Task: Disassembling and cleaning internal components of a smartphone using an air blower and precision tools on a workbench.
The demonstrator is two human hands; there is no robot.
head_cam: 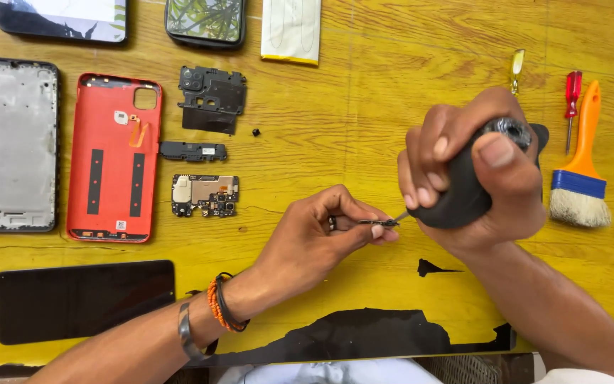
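My left hand (321,235) pinches a small dark flat phone part (379,222) between thumb and fingertips, above the yellow wooden table (364,107). My right hand (474,171) squeezes a black rubber air blower bulb (463,192), its thin nozzle pointing left at the small part. Bracelets sit on my left wrist. To the left lie a red phone back cover (114,158), a small circuit board (205,195), a black plastic shield (211,99) and a narrow black piece (193,151).
A grey metal phone frame (12,146) lies far left, a black screen panel (83,300) below it. Two phones (204,21) and a white packet (291,30) sit at the top. At right are a brush with an orange handle (580,178), a red screwdriver (572,99) and a yellow one (516,69).
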